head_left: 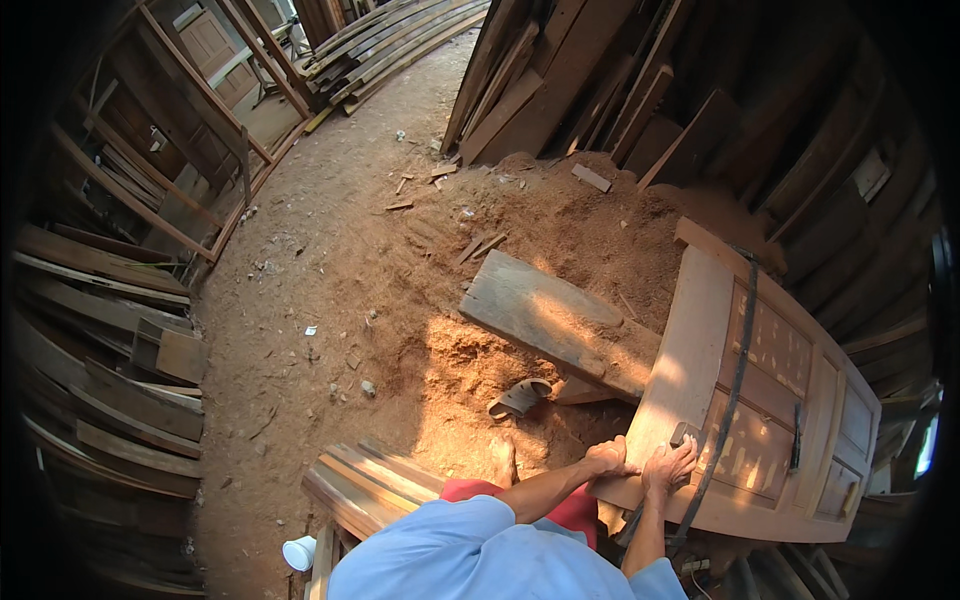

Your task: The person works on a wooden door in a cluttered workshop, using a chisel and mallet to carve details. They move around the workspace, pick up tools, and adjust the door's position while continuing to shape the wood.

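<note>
**Bent over the near-left corner of a panelled door [770, 390]**

At far left, along the edge of the dirt floor [280, 330], stacked boards [120, 410] in curving rows. Farther right, close to the bottom of the view, a white tub [298, 553], with any marking on it too small to tell. Just beside it, a row of timber strips [375, 490], partly covered by a blue shirt [450, 555]. Then a sandal [520, 398], lying on the sawdust near the front edge of a weathered plank surface [545, 305]. Well beyond the far edge of the same surface, leaning boards [545, 100] in a dark row. At the right end of the surface, the door, lying panel side up, its left edge seemingly over the plank.

By the door's near-left corner, the left hand [607, 456], in a narrow, curled grip at the border board [665, 370]; cannot tell of anything held within. Just to the right, the right hand [668, 466], with its grip around a small dark block [685, 433]. Pointing away toward the door's far-left corner, tipped slightly right, the same border board. Running much the same way over the panels, a long dark strip [740, 370]. Cannot tell the whole door's long axis surely, through the fisheye bend. Farther right, a shorter dark strip [797, 437].
</note>
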A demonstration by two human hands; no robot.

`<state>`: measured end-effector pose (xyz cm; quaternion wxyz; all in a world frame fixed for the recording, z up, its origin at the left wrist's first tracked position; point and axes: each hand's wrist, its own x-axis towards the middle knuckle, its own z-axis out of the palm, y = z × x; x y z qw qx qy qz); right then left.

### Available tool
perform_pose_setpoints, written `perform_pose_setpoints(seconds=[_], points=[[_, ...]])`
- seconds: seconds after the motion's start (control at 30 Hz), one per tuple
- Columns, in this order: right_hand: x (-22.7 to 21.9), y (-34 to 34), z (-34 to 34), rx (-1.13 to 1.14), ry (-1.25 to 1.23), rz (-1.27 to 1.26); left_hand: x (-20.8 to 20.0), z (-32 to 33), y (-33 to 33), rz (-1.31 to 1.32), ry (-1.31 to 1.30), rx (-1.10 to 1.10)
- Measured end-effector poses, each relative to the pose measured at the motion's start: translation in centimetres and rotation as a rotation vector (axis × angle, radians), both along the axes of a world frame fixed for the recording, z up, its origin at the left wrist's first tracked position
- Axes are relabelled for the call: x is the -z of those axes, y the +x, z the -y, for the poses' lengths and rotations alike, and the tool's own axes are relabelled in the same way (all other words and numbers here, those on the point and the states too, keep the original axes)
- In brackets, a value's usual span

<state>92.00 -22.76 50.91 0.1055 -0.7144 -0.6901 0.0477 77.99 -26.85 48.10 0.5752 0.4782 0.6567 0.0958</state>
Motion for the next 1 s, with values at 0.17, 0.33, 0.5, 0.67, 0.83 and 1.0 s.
perform_pose_setpoints(seconds=[0.17, 0.33, 0.5, 0.67, 0.83, 1.0], points=[[1.2, 0.3, -0.6, 0.032, -0.034, 0.098, -0.5, -0.1, -0.8, 0.04, -0.035, -0.002], [1.0, 0.0, -0.6, 0.041, -0.029, 0.091, -0.1, -0.7, -1.1, 0.038, -0.065, 0.078], [0.6, -0.1, -0.9, 0.034, -0.04, 0.074, 1.4, -2.0, -0.7, 0.031, -0.133, 0.154], [-1.5, -0.6, -0.8, 0.087, -0.124, 0.025, 0.2, -1.9, -0.6, -0.021, -0.125, 0.16], [-1.5, 0.5, -1.1, 0.033, -0.105, -0.035, -0.4, -3.2, -0.9, 0.015, -0.16, 0.197], [0.2, 1.4, -1.3, -0.003, -0.093, 0.013, 2.8, -3.4, -0.3, 0.079, -0.188, 0.186]])
